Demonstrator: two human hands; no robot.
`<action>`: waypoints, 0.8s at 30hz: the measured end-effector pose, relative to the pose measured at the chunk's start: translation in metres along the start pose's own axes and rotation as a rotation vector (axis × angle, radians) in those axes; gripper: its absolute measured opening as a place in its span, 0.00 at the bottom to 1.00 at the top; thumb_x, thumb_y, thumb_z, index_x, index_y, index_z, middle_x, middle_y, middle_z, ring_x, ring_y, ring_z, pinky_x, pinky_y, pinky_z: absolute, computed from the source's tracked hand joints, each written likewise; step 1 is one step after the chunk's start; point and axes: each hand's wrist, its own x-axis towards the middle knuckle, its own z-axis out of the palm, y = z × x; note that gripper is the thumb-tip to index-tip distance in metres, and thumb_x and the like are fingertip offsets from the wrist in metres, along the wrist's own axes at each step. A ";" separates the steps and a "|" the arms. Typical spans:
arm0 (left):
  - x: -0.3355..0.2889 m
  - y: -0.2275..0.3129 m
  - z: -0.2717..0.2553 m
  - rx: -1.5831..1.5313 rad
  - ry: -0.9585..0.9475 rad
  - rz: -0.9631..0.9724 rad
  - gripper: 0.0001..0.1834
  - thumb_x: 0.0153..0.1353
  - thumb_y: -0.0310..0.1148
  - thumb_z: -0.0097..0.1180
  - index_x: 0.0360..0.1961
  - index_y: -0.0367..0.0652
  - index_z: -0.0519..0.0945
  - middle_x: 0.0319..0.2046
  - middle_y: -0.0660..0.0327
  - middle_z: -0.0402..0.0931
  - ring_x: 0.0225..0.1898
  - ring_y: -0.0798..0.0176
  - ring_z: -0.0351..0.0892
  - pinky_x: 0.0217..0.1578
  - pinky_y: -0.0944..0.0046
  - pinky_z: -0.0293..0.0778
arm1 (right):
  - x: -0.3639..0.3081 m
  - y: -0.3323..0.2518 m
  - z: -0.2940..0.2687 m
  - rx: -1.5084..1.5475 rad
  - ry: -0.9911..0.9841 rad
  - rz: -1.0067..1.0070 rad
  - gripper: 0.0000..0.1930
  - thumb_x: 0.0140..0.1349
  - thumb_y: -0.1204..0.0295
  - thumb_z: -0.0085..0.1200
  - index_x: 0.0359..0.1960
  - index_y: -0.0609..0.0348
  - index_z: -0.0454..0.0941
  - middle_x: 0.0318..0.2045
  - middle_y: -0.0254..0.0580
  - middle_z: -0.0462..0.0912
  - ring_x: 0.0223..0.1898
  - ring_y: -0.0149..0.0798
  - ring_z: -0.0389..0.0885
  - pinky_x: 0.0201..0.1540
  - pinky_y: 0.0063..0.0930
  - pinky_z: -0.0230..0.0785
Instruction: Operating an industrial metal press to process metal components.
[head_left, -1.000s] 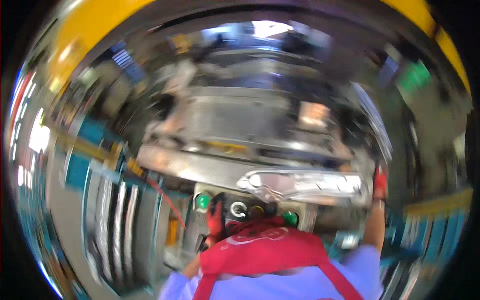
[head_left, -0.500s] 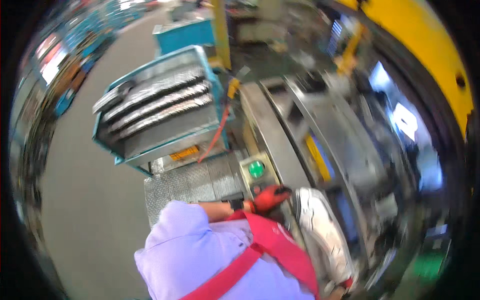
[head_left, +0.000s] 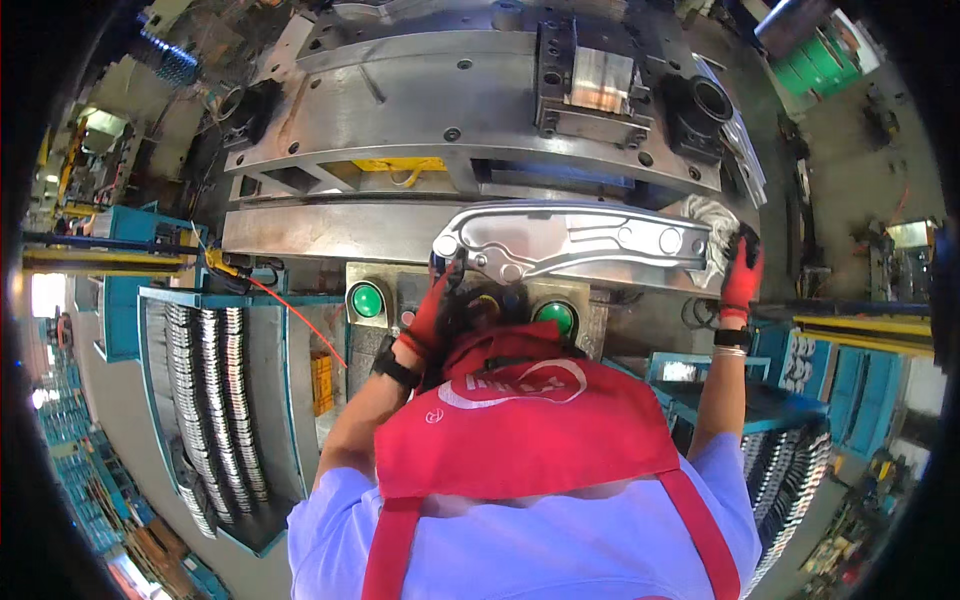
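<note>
Silver stamped part (head_left: 570, 235) sat lengthwise over steel ledge (head_left: 320, 228); left hand (head_left: 432, 305), red glove, gripped its left end; right hand (head_left: 740, 275) was at the other end beside crumpled pale material (head_left: 708, 222), grip unclear; green button (head_left: 366, 299) sat below ledge; teal rack (head_left: 150, 370) stood left.

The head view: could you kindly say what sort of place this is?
Probably a metal-pressing workshop: heavy steel tooling, a green push button and a teal rack of similar metal parts.
</note>
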 end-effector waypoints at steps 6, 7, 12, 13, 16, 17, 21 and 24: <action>0.047 -0.008 0.007 -1.102 0.029 -0.328 0.25 0.64 0.51 0.42 0.54 0.45 0.68 0.44 0.60 0.74 0.42 0.63 0.76 0.42 0.60 0.75 | -0.024 0.011 0.054 0.112 -0.280 0.013 0.18 0.63 0.69 0.47 0.53 0.61 0.68 0.48 0.38 0.74 0.48 0.32 0.71 0.53 0.24 0.61; 0.056 -0.012 0.003 -1.091 -0.042 -0.301 0.30 0.63 0.53 0.41 0.60 0.47 0.61 0.51 0.56 0.69 0.51 0.57 0.71 0.51 0.52 0.70 | -0.021 0.015 0.056 0.081 -0.268 -0.038 0.18 0.63 0.69 0.47 0.53 0.61 0.68 0.48 0.37 0.74 0.48 0.32 0.71 0.53 0.24 0.61; 0.062 -0.046 -0.005 -1.105 0.007 -0.249 0.27 0.65 0.51 0.39 0.59 0.49 0.62 0.51 0.59 0.70 0.48 0.57 0.73 0.49 0.52 0.72 | -0.023 0.034 0.048 0.145 -0.261 0.007 0.19 0.63 0.71 0.47 0.56 0.61 0.65 0.50 0.38 0.73 0.50 0.32 0.70 0.53 0.25 0.61; 0.064 -0.052 -0.005 -1.125 -0.004 -0.272 0.26 0.65 0.51 0.39 0.59 0.49 0.63 0.51 0.59 0.70 0.48 0.58 0.73 0.48 0.52 0.72 | -0.025 0.034 0.047 0.144 -0.235 0.057 0.20 0.63 0.70 0.47 0.57 0.60 0.64 0.51 0.39 0.72 0.51 0.32 0.70 0.54 0.25 0.61; 0.067 -0.063 -0.001 -1.014 0.040 -0.186 0.24 0.65 0.49 0.42 0.59 0.51 0.64 0.50 0.61 0.70 0.48 0.60 0.73 0.48 0.54 0.73 | -0.026 0.015 0.046 -0.081 -0.199 0.048 0.26 0.60 0.66 0.52 0.59 0.60 0.62 0.54 0.44 0.69 0.54 0.38 0.67 0.57 0.30 0.58; 0.066 -0.064 0.002 -0.867 0.091 -0.105 0.24 0.64 0.49 0.42 0.59 0.51 0.64 0.50 0.61 0.70 0.48 0.60 0.73 0.48 0.55 0.73 | -0.032 0.004 0.048 -0.391 -0.162 -0.098 0.28 0.58 0.65 0.54 0.58 0.61 0.62 0.54 0.48 0.68 0.55 0.44 0.65 0.58 0.33 0.56; 0.046 -0.052 0.001 -0.517 0.036 0.144 0.31 0.62 0.35 0.48 0.65 0.49 0.53 0.56 0.59 0.63 0.50 0.62 0.71 0.48 0.59 0.72 | -0.051 -0.058 0.070 -0.604 -0.394 -0.637 0.39 0.42 0.63 0.64 0.57 0.63 0.63 0.57 0.59 0.63 0.59 0.55 0.59 0.62 0.44 0.49; 0.032 -0.036 -0.005 -0.479 -0.089 0.251 0.39 0.55 0.21 0.52 0.66 0.47 0.49 0.60 0.59 0.57 0.54 0.64 0.67 0.53 0.62 0.68 | -0.086 -0.081 0.108 -0.840 -0.790 -0.801 0.47 0.34 0.58 0.67 0.59 0.63 0.60 0.58 0.58 0.60 0.60 0.56 0.56 0.63 0.49 0.44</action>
